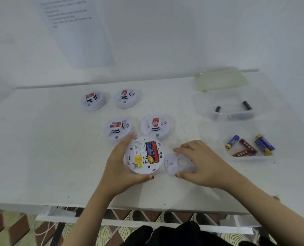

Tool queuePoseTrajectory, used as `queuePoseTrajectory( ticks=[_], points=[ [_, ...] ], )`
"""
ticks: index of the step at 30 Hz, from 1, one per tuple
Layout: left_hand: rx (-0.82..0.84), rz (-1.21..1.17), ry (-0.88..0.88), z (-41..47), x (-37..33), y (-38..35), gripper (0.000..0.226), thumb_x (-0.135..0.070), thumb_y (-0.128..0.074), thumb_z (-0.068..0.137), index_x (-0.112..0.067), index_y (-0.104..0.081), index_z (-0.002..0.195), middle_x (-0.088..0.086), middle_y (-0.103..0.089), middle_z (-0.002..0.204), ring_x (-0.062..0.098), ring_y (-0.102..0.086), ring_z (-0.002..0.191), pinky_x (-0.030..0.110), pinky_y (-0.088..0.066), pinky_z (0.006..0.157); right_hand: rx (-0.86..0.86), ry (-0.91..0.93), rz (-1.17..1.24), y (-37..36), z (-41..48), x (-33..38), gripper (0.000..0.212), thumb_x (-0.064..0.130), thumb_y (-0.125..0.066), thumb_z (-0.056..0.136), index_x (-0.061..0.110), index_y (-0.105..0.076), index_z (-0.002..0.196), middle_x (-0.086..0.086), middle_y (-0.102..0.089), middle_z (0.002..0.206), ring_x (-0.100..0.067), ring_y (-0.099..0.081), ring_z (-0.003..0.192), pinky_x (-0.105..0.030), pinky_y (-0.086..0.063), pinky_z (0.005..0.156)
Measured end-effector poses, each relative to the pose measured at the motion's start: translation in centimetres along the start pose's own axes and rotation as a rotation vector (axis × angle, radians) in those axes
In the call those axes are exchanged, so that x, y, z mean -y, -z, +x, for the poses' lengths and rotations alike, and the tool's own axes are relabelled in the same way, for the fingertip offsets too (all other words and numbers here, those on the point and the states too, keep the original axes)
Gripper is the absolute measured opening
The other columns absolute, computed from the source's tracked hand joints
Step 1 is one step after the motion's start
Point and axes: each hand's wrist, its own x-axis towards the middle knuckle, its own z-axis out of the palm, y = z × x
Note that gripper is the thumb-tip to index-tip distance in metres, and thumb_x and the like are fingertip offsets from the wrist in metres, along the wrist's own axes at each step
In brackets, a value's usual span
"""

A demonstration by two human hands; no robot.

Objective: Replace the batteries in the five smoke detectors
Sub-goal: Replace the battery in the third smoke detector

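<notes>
A white smoke detector [138, 162] lies upside down near the table's front, its battery bay showing one blue and one red battery [152, 151]. My left hand [118, 167] grips its left rim, thumb at the front edge. My right hand [201, 163] holds the round white back cover [176, 165] flat on the table, just right of the detector. Several more detectors stand face up behind: two close ones [118, 129] [155, 126] and two farther ones [93, 100] [127, 97].
A clear tray [250, 157] at the right holds several blue and red batteries. Behind it, a clear tub [233, 115] holds two dark batteries, with a clear lid [220, 79] beyond. A printed sheet [76, 29] hangs on the wall. The table edge [147, 207] runs below my wrists.
</notes>
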Motion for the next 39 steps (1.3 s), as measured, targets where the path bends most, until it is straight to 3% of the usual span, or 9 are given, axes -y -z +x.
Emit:
queuePoseTrajectory(
  ticks=[3,6,10,14,19,23,29,39],
  points=[
    [0.049,-0.001,0.022,-0.7,1.1,0.7,0.11,-0.06,-0.084,0.039,-0.04,-0.038,0.137,-0.019,-0.05,0.134,0.0,-0.045,0.126,0.032,-0.041,0.106,0.021,-0.02,-0.139,-0.6,-0.2,0.1,0.069,0.05,-0.066,0.077,0.026,-0.043,0.138,0.007,-0.042,0.127,-0.011,-0.032,0.117,-0.018,-0.021,0.094],
    [0.076,0.002,0.031,-1.0,1.9,1.0,0.109,-0.062,-0.083,0.037,-0.045,-0.035,0.134,-0.025,-0.046,0.133,-0.007,-0.042,0.125,0.021,-0.038,0.103,-0.014,-0.035,-0.15,-0.7,-0.1,0.5,0.062,0.051,-0.069,0.074,0.026,-0.051,0.128,0.009,-0.045,0.112,-0.008,-0.035,0.102,-0.017,-0.022,0.083],
    [0.088,-0.027,0.023,-0.9,2.7,1.0,0.107,-0.057,-0.084,0.038,-0.039,-0.04,0.134,-0.019,-0.052,0.132,0.001,-0.048,0.123,0.029,-0.044,0.103,-0.157,-0.081,0.06,-0.9,-0.2,1.5,0.058,0.055,-0.075,0.065,0.025,-0.055,0.111,0.013,-0.051,0.104,-0.006,-0.042,0.097,-0.011,-0.029,0.08],
    [0.1,-0.068,0.009,-0.8,2.7,0.8,0.106,-0.052,-0.087,0.04,-0.03,-0.044,0.133,-0.018,-0.057,0.125,0.003,-0.054,0.117,0.031,-0.05,0.096,-0.196,-0.021,0.189,-1.4,0.4,3.7,0.065,0.066,-0.062,0.061,0.028,-0.056,0.113,0.016,-0.053,0.107,-0.002,-0.045,0.1,-0.009,-0.032,0.085],
    [0.108,-0.158,0.014,-0.7,2.4,0.3,0.099,-0.047,-0.088,0.04,-0.035,-0.044,0.128,-0.019,-0.06,0.119,0.003,-0.059,0.11,0.025,-0.053,0.087,-0.167,0.117,0.06,-2.4,2.3,6.1,0.072,0.067,-0.057,0.062,0.022,-0.06,0.118,0.012,-0.051,0.106,-0.003,-0.036,0.095,-0.013,-0.026,0.085],
    [0.132,-0.165,-0.007,-0.6,2.3,0.3,0.102,-0.048,-0.087,0.041,-0.03,-0.044,0.132,-0.02,-0.059,0.12,-0.001,-0.057,0.111,0.018,-0.05,0.087,-0.173,0.167,-0.063,-2.9,3.7,7.1,0.068,0.061,-0.055,0.065,0.022,-0.061,0.12,0.004,-0.057,0.105,-0.017,-0.048,0.098,-0.026,-0.028,0.086],
    [0.139,-0.159,-0.027,-0.5,2.5,0.3,0.099,-0.041,-0.091,0.044,-0.034,-0.044,0.13,-0.023,-0.059,0.119,-0.004,-0.057,0.109,0.01,-0.046,0.084,-0.172,0.165,-0.043,-3.2,4.3,7.3,0.065,0.06,-0.057,0.063,0.026,-0.063,0.118,0.007,-0.056,0.104,-0.015,-0.048,0.098,-0.026,-0.026,0.085],
    [0.125,-0.171,-0.022,-0.3,3.0,0.2,0.101,-0.046,-0.089,0.042,-0.03,-0.045,0.132,-0.022,-0.059,0.121,0.003,-0.058,0.113,0.03,-0.053,0.091,-0.229,0.083,-0.049,-3.4,4.3,7.4,0.071,0.066,-0.052,0.057,0.029,-0.065,0.116,0.009,-0.052,0.102,-0.012,-0.04,0.1,-0.024,-0.017,0.09]
  ],
)
